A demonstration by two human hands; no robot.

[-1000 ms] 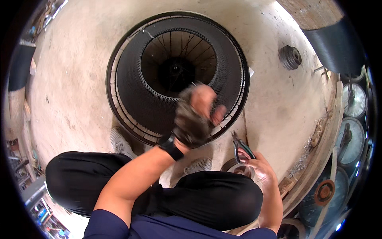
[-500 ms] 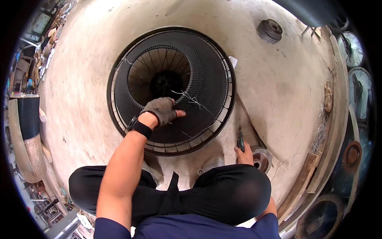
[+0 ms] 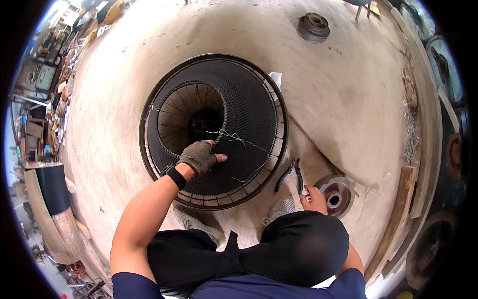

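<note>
A black mesh cone [image 3: 249, 114] with a round opening sits inside a large spoked wheel-like frame [image 3: 284, 112]. My left hand [image 3: 198, 158], in a grey fingerless glove, rests on the mesh by the lower edge of the opening. Its thumb and forefinger are spread; the other fingers are partly hidden. Close to it, thin twisted wire [image 3: 234, 135] sticks out of the mesh. To the right of the frame, pliers [image 3: 299, 180] with dark teal handles are spread apart near the floor. The bare fingers of my right hand [image 3: 314, 200] are closed at the end of one handle.
Beside my right hand is a round metal pulley [image 3: 341, 199]; another grooved pulley [image 3: 313, 27] stands at the far right. A thin strip [image 3: 318, 149] lies on the floor. Wooden boards [image 3: 398, 219] line the right side. A rolled sheet [image 3: 52, 199] stands at the left.
The pliers' handles have spread open, and my right hand has shifted to the end of one handle. My left hand stays on the mesh. The whole view has shifted.
</note>
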